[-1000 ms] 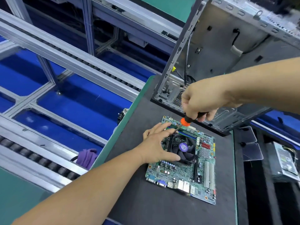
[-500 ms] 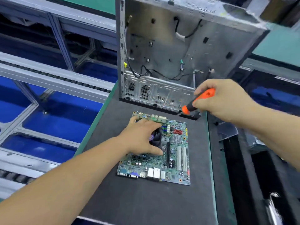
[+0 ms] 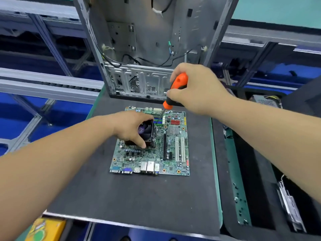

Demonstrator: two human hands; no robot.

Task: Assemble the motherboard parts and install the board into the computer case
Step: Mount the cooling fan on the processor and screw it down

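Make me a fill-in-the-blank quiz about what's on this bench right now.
1. The right hand grips a screwdriver with an ____ handle.
2. The left hand rests on the cooler ____ on the motherboard.
3. Behind the motherboard stands an open computer ____.

Missing words: orange; fan; case

The open grey computer case (image 3: 156, 40) is bare sheet metal with a dull sheen. The green circuit board (image 3: 173, 164) looks slick, resting on a matt, dark, felt-like mat (image 3: 139, 197). The orange-and-black screwdriver handle (image 3: 178, 82) appears to be smooth plastic.
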